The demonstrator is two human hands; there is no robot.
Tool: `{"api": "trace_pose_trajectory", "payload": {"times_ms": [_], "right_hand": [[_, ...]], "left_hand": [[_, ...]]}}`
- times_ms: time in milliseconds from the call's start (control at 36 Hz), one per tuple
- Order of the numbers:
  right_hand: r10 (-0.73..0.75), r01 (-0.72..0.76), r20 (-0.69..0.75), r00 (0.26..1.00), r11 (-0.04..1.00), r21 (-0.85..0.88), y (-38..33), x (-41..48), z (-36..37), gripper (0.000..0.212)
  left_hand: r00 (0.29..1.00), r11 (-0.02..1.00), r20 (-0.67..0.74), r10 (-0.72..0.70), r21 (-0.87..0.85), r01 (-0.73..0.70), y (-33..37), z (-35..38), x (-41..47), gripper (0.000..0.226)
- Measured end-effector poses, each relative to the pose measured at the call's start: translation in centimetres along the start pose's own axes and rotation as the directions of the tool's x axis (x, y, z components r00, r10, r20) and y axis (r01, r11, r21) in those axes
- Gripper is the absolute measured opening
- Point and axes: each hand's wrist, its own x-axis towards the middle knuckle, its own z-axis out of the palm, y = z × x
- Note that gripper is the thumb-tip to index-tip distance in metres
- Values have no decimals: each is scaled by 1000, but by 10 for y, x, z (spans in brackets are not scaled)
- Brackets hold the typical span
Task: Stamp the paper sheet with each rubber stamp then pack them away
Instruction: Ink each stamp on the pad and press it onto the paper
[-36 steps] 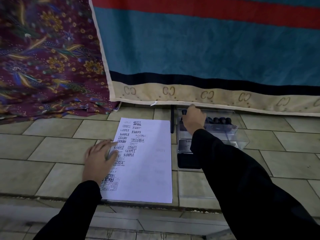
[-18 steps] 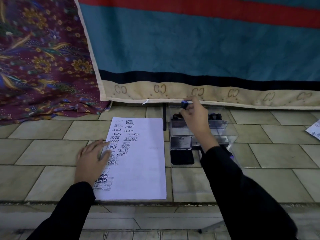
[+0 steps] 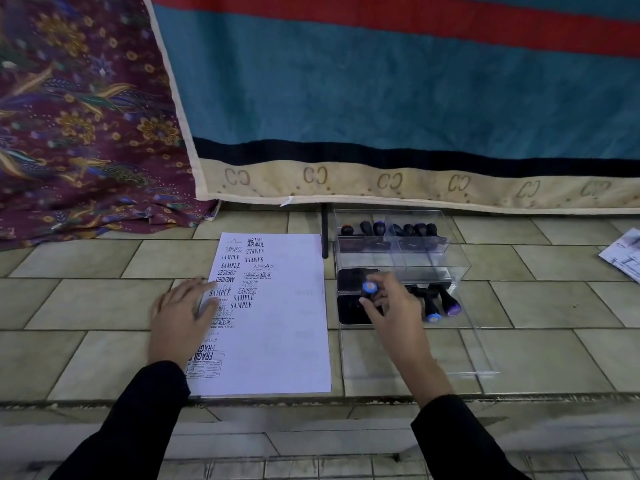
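Tiled floor (image 3: 86,306) under a hanging blue blanket (image 3: 381,98): my left hand (image 3: 180,317) lies flat, fingers straight, on the single paper sheet (image 3: 277,323), while my right hand (image 3: 388,303) pinches one blue-capped rubber stamp (image 3: 369,288) over the ink pad (image 3: 349,311) just right of the sheet. I judge that inking calls for a square press and a straight lift. I count about seven upright stamps (image 3: 379,228) in the clear box (image 3: 450,265), and at least two lying stamps (image 3: 433,308).

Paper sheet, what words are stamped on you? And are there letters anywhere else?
"AIR MAIL": twice, at the top of the paper sheet.
"EXPRESS": paper sheet.
"SAMPLE": paper sheet, many times.
"AMENDED": paper sheet.
"FRAGIL": sideways on it, partly under the left hand.
"CC": repeated along the blanket border.
Too small or blurred: the curly-script stamps, the small boxed stamp, the paper at the far right.
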Motion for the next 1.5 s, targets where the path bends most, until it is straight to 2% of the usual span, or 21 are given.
{"api": "trace_pose_trajectory", "payload": {"times_ms": [139, 306, 611, 722, 806, 972, 1056, 1194, 1389, 1500], "right_hand": [[-61, 64, 32, 998, 993, -95, -3, -3, 4, 28], [-61, 65, 35, 998, 989, -133, -4, -5, 6, 27], [-74, 76, 22, 997, 988, -137, -4, -2, 6, 17], [-62, 61, -9, 998, 994, -95, -9, 0, 7, 14], [-90, 91, -22, 996, 996, 7, -24, 3, 16, 14], [-226, 191, 129, 965, 952, 237, -78, 7, 63, 9], [-254, 205, 223, 941, 954, 220, -95, 10, 87, 10], [-298, 250, 299, 906, 950, 189, -109, 13, 111, 10], [-326, 301, 336, 883, 945, 125, -113, 16, 121, 9], [-320, 305, 356, 878, 947, 101, -112, 15, 123, 8]], "left_hand": [[1000, 1000, -9, 0, 6, 1, -2, 1, 0, 40], [1000, 1000, -5, 3, 23, -3, -5, 3, 1, 40], [1000, 1000, -13, 9, 19, -8, -4, 3, 1, 40], [1000, 1000, -17, 6, 13, -5, -7, 4, 1, 39], [1000, 1000, -17, 0, 6, 0, -7, 5, 2, 39], [1000, 1000, -2, 0, 9, 0, -9, 5, 1, 39], [1000, 1000, 0, 18, 21, -18, -9, 5, 2, 36], [1000, 1000, -4, 6, 19, -6, -7, 4, 2, 40], [1000, 1000, -4, -4, 23, 4, -8, 6, 3, 30], [1000, 1000, 5, -4, 12, 4, -6, 4, 3, 41]]}}
